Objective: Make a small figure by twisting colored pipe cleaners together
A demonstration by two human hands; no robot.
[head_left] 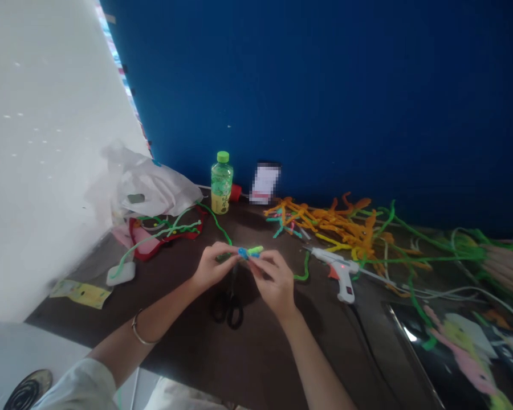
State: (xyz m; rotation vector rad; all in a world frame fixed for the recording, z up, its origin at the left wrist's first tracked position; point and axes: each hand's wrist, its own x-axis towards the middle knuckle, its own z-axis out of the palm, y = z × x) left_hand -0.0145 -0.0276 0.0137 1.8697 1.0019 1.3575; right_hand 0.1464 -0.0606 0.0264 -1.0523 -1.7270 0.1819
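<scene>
My left hand [216,265] and my right hand [274,279] meet over the dark table, fingertips pinched on a small piece of blue pipe cleaner [242,253]. A short light-green pipe cleaner [255,250] sticks up from it between the two hands. The fingers cover part of the piece, so its full shape is hidden. Black-handled scissors [235,312] lie on the table just below my hands. A bent green pipe cleaner [304,270] rests beside my right hand, and a white glue gun [340,270] lies farther right.
Orange pipe cleaners [325,219] are heaped at the back right. A green-capped bottle [222,185] and a propped phone [265,183] stand by the blue wall. At left are a plastic bag [154,182] and a white case [121,274]. Another person's hand [507,265] appears at the right edge.
</scene>
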